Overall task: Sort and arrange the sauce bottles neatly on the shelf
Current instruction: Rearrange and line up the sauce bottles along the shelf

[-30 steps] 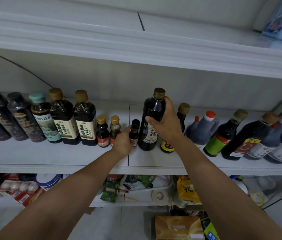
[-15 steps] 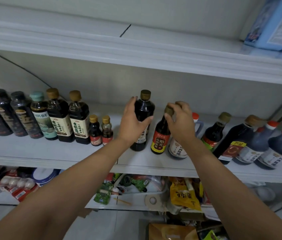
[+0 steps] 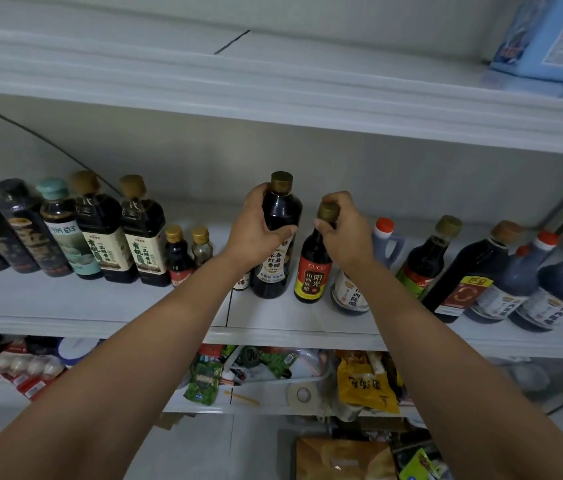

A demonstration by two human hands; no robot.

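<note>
Dark, upright tall vinegar bottle [image 3: 269, 287] gripped by left hand [image 3: 256, 232] — right hand [image 3: 349, 233] pinches the neck of the red-labelled bottle [image 3: 312, 273] just beside it.

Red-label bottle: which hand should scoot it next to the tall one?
Probably the right. The right hand grips the red-label bottle by its neck, while the left hand is busy holding the tall bottle.

The left hand [image 3: 256, 230] hides most of a small bottle [image 3: 241, 283].
</note>
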